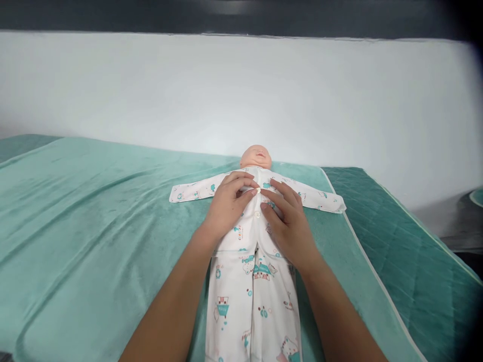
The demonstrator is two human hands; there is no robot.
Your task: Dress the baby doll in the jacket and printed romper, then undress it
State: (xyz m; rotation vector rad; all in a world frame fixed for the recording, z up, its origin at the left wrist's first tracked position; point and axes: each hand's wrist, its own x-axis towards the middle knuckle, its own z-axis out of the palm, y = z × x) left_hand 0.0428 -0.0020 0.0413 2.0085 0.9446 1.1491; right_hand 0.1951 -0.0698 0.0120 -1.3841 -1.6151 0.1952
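A baby doll lies on its back, dressed in a white printed top with long sleeves spread out to both sides. Matching printed trousers cover its legs. My left hand pinches a white button at the chest between thumb and forefinger. From the other side my right hand rests on the top, its fingers apart and the forefinger reaching to the edge beside that button. Lower on the front, another button shows between the hands. Whether the pinched button sits through its hole I cannot tell.
A light green blanket with wrinkles on the left lies under the doll. Beneath it, a darker green quilted cover shows on the right. A white wall rises behind the bed.
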